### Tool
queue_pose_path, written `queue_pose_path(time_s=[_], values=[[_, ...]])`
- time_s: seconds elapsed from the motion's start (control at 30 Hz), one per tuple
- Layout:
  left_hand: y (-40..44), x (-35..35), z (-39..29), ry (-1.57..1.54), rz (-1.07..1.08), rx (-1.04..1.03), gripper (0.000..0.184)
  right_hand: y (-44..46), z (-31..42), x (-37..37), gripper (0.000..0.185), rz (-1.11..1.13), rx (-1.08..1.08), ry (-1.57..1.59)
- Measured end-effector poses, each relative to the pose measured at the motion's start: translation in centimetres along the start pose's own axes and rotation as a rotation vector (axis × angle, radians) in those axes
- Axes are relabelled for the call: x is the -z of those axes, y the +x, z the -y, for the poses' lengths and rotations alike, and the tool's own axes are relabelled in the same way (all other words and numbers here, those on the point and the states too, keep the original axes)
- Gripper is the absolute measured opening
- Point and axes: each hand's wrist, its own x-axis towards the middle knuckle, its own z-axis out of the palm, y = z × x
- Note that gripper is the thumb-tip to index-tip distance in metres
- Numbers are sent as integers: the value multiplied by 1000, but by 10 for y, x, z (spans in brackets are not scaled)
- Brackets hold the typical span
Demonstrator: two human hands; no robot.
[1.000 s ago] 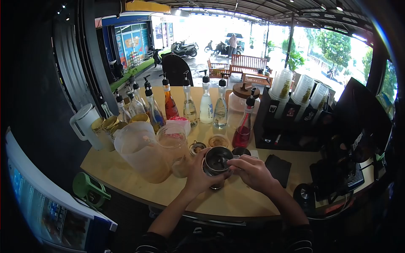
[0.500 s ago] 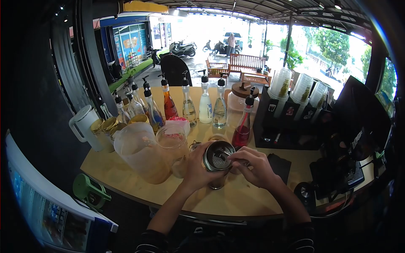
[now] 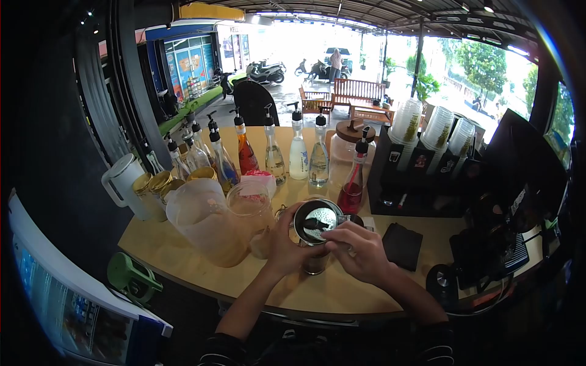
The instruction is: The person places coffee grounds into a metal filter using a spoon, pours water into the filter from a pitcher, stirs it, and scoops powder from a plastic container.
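Note:
My left hand (image 3: pixel 285 244) wraps around the left side of a shiny metal cup (image 3: pixel 298 228), held over the wooden counter with its opening facing me. Inside the cup, a perforated metal disc (image 3: pixel 320 221) catches bright light. My right hand (image 3: pixel 360 250) is closed, with thumb and fingers pinched together at the cup's lower right rim; whatever lies between the fingertips is hidden. Below the cup, a dark, shiny vessel (image 3: pixel 315 266) shows in part, and I cannot tell whether the two are joined. A bottle of red syrup (image 3: pixel 351 196) with a pump stands just behind.
On the counter (image 3: pixel 293 296), a cloudy plastic pitcher (image 3: pixel 195 213) and a clear jug (image 3: pixel 249 201) stand left of my hands. Several pump bottles (image 3: pixel 273 160) line the back. A dark cloth (image 3: pixel 403 246) lies right, before a black rack (image 3: pixel 421 195) with stacked plastic cups (image 3: pixel 406 122).
The cup has tilted slightly, and its disc now reflects bright light. My right hand has moved a little left and down along the rim, uncovering the metal part at the cup's right.

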Motion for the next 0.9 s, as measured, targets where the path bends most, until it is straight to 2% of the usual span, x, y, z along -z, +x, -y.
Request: queue_pose_path(time_s=[0.1,0.23,0.33,0.43,0.63,0.77,0.83,0.9], values=[[-1,1,0,4,16,6,81,-2,1,0,16,-43,-64,-9],[-2,-1,2,56,11,6,80,0,-1,0,17,-96,-19,-29],[-1,-2,9,-17,-18,-25,81,-4,2,-2,18,9,9,-14],[-2,-2,6,22,9,-7,82,-3,-3,-1,18,-88,-22,-36],[-1,-1,9,-13,-19,-57,83,-8,0,-2,20,1,-44,-6],[-4,-3,7,20,11,-22,83,-4,-1,-1,18,-78,-53,-28],[-3,-1,8,3,9,-51,83,-5,2,0,17,84,-25,-21],[-3,0,9,28,19,-37,83,-6,-2,0,16,38,-39,1]])
